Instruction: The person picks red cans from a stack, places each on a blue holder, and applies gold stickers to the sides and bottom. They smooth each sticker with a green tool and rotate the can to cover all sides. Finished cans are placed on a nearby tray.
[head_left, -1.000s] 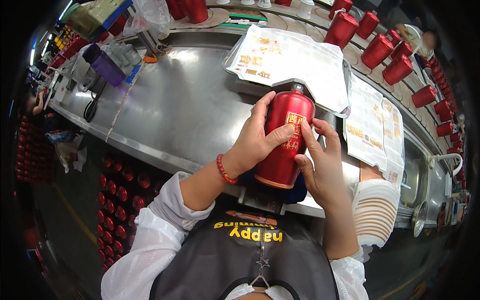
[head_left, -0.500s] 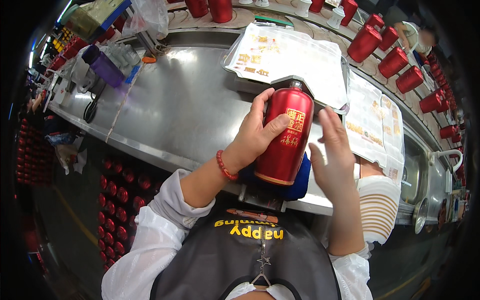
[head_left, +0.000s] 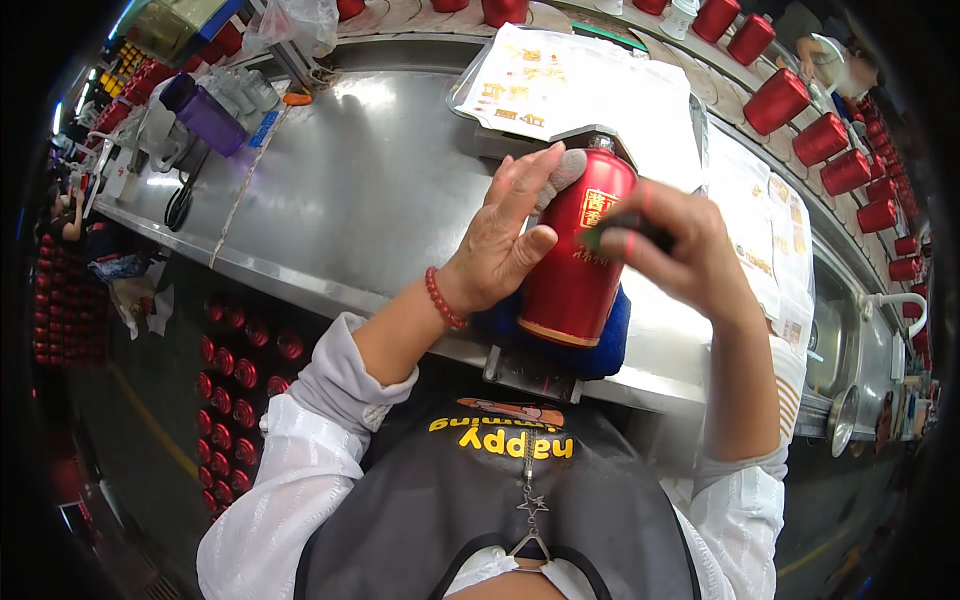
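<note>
A glossy red bottle [head_left: 575, 285] with gold characters leans back on a blue cloth [head_left: 612, 345] at the front edge of the metal counter, its neck pointing away from me. My left hand [head_left: 497, 235], with a red bead bracelet at the wrist, grips the bottle's left side. A small greyish fabric piece [head_left: 562, 180] shows at its fingertips, against the bottle's shoulder. Over the bottle's right side, my right hand [head_left: 690, 250] is closed around a small dark object [head_left: 640, 232] with a green spot, too blurred to name. Its fingers partly cover the gold characters.
Beyond the bottle, white printed sheets [head_left: 570, 85] cover a tray. Red bottles [head_left: 775, 100] stand along a curved conveyor behind it. At the left are a purple bottle [head_left: 205, 118] and black scissors [head_left: 180, 205]; at the right, a sink [head_left: 828, 340]. More red bottles [head_left: 230, 410] sit below.
My right hand has come from beside the bottle onto its front, with a dark object now in its fingers. My left fingers have shifted, showing the greyish piece. The conveyor bottles have moved.
</note>
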